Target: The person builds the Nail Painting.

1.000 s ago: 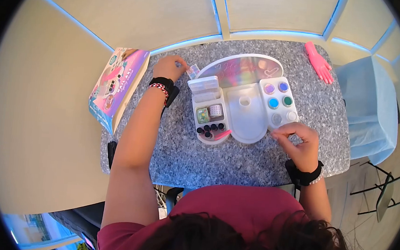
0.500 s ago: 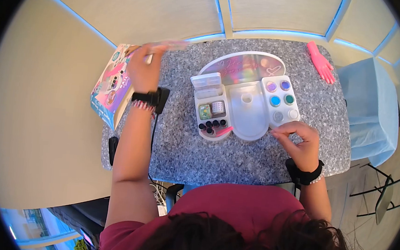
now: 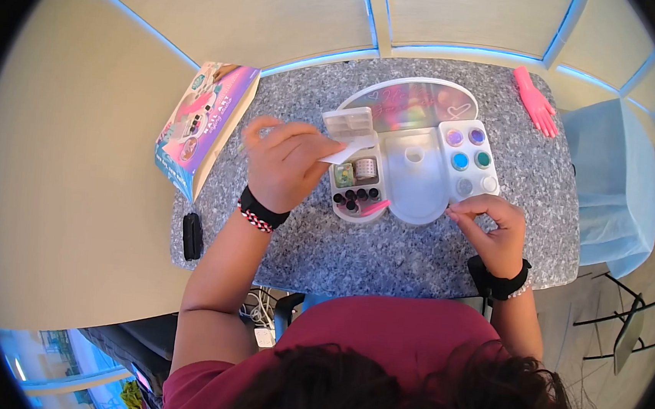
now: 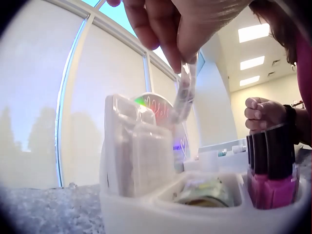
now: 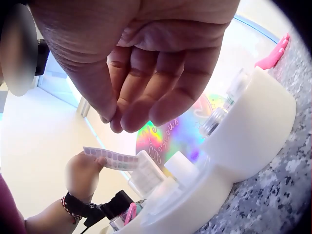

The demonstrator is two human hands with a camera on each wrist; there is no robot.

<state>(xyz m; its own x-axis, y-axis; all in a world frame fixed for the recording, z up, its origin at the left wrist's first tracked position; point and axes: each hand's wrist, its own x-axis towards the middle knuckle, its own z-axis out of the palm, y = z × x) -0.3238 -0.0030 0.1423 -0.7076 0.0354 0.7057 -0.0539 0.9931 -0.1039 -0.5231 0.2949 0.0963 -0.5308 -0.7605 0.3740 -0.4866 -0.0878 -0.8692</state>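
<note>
My left hand [image 3: 288, 164] pinches a thin sheet of small nail stickers [image 5: 117, 160] between thumb and fingers. The sheet hangs over the left part of the white organizer [image 3: 411, 216], beside the upright clear cases [image 4: 152, 158]. Below the sheet are patterned rolls [image 3: 365, 169] and several black-capped polish bottles [image 4: 279, 161]. At the organizer's lower right corner is my right hand [image 3: 497, 233], its fingers curled and the thumb against the fingertips; nothing shows between them in the right wrist view. Pots of coloured glitter [image 3: 460, 161] sit in the organizer's right part.
A nail art box [image 3: 205, 122] stands at the table's left edge. A pink practice hand [image 3: 535, 103] lies at the back right of the granite table [image 3: 384, 267]. A black object [image 3: 192, 236] is at the left edge, and a blue-covered chair [image 3: 610, 177] stands to the right.
My left hand went left towards the box with the sheet, then came back right, over the organizer's left part. My right hand has hardly moved.
</note>
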